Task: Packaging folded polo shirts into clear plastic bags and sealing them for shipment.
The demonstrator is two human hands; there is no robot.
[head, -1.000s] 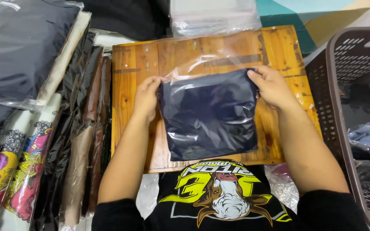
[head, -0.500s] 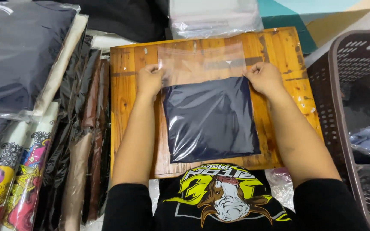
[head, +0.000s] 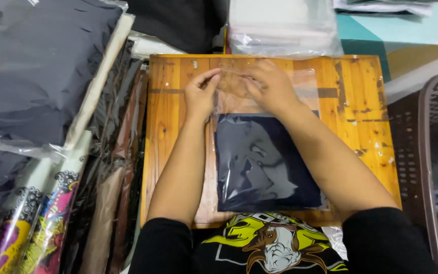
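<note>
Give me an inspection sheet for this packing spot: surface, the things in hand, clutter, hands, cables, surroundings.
Surface: wooden board, worn, with tape marks.
Job's things: clear plastic bag lying flat on the board, holding a folded dark garment; its open flap is at the far end.
Clutter: stack of bagged dark garments and rolled printed packs on the left; pile of clear bags beyond the board.
Hands: left hand and right hand both pinch the bag's flap.
Cables: nothing seen.
Surroundings: dark perforated plastic basket on the right.
</note>
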